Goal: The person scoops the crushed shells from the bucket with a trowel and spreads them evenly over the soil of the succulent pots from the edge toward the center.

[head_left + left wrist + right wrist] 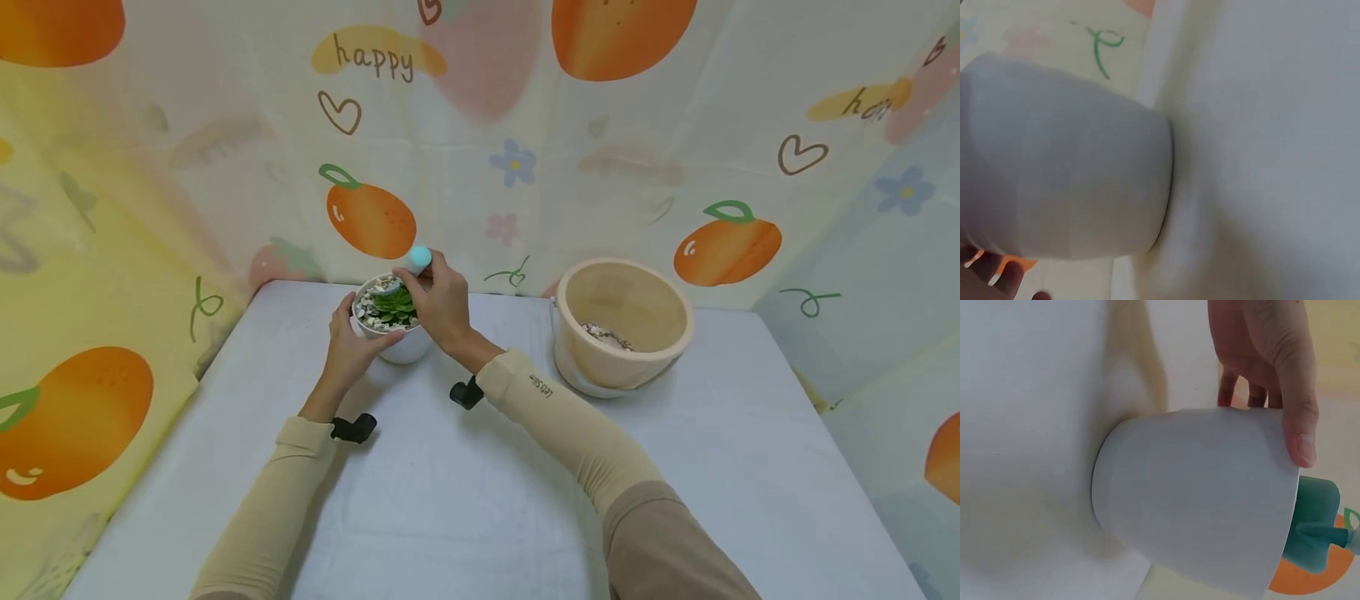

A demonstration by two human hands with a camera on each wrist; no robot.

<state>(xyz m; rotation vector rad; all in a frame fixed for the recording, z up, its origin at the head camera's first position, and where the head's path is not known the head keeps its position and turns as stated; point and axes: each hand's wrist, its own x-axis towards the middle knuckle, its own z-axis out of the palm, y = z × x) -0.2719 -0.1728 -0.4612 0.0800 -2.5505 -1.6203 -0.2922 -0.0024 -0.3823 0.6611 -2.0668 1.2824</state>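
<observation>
A white pot [406, 348] stands on the white-covered table with a green succulent [395, 307] and pale pebbles [367, 312] inside it. My left hand [349, 348] grips the pot from its left side, thumb along the near rim; the right wrist view shows that thumb lying over the pot's edge. Above the plant, my right hand [444, 307] holds a small shovel [420, 257] by its handle, whose light blue end sticks up past the fingers. Its teal blade [1316, 515] dips over the pot's rim in the right wrist view, the tip hidden behind the wall.
To the right stands a larger beige pot [660, 304] with some pebbles [606, 336] at its bottom. A fruit-printed curtain [465, 192] hangs right behind the table and along both sides. Black wrist cameras [354, 428] are strapped below each hand.
</observation>
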